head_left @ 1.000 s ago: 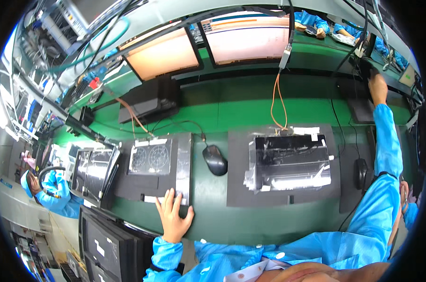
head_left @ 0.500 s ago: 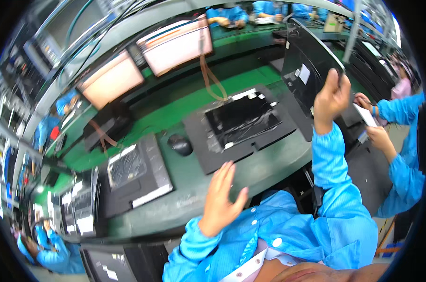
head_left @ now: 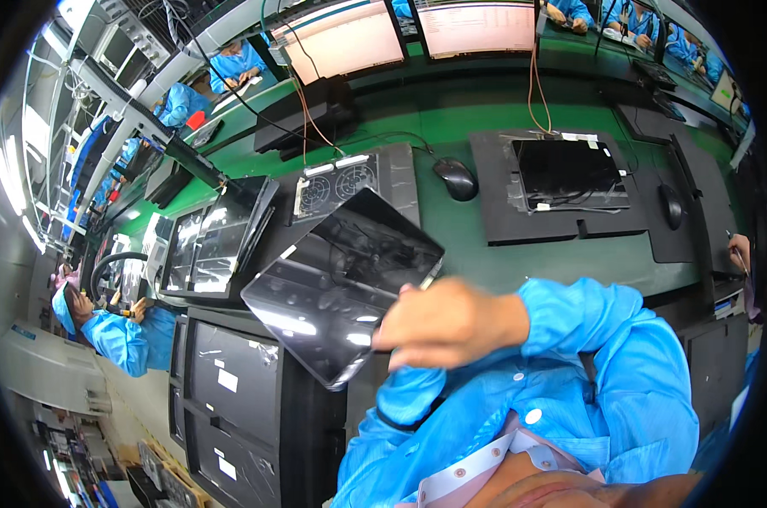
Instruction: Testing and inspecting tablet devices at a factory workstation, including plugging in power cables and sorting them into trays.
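Note:
A thin glossy black screen panel (head_left: 337,279) hangs tilted in front of me, above the left part of the bench. My right hand (head_left: 455,323), smeared a little by motion, reaches across my body and is closed on the panel's near right edge. My left sleeve (head_left: 413,394) is bent below that hand; the left hand itself is hidden behind the right hand and panel, so its fingers do not show. Partly covered by the held panel, a see-through sheet with round patterns (head_left: 337,188) lies on a black pad. Another black screen panel (head_left: 570,173) rests on a pad to the right.
Several glossy panels (head_left: 218,241) stand tilted at the bench's left end. Below them are dark cases with white labels (head_left: 231,381). A mouse (head_left: 457,178) sits between the pads, another mouse (head_left: 671,206) farther right. Two lit monitors (head_left: 476,30) stand behind. A person (head_left: 116,330) works at the left.
My view has swung left. The black panel has come from the far right to the left side, carried by my right hand. My left hand, open before, has gone out of sight behind it.

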A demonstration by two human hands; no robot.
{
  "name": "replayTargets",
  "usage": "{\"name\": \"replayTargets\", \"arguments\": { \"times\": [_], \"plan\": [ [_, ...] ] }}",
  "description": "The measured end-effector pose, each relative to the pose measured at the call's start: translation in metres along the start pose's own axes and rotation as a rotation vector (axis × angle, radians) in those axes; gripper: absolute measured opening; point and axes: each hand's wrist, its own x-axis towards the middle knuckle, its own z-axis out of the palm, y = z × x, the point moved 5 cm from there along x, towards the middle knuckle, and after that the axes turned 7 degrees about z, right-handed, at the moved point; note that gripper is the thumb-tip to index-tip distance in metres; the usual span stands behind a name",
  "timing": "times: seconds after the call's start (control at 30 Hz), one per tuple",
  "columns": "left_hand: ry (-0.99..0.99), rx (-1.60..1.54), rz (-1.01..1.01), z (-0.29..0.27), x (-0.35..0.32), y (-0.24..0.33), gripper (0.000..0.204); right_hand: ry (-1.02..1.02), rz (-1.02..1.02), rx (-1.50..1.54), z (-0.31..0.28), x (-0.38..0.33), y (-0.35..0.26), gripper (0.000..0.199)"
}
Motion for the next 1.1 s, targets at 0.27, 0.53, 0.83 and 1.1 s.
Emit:
{"name": "replayTargets", "arguments": {
  "times": [0.27,0.53,0.83,1.1],
  "plan": [
    [0.041,-0.452,-0.361,-0.045,0.018,-0.017,0.042,-0.313,0.571,-0.906,-0.149,0.039,0.321,0.043],
    [-0.044,-0.598,-0.635,-0.036,0.042,-0.029,0.038,-0.483,0.44,-0.742,-0.15,0.037,0.388,0.03],
    [0.144,-0.983,-0.705,-0.048,0.078,-0.068,0.029,-0.074,0.377,-0.52,-0.136,0.039,0.217,0.025],
    [0.202,-0.925,-0.715,-0.044,0.077,-0.068,0.028,0.061,0.212,-0.4,-0.096,0.016,0.122,0.02]
  ]
}}
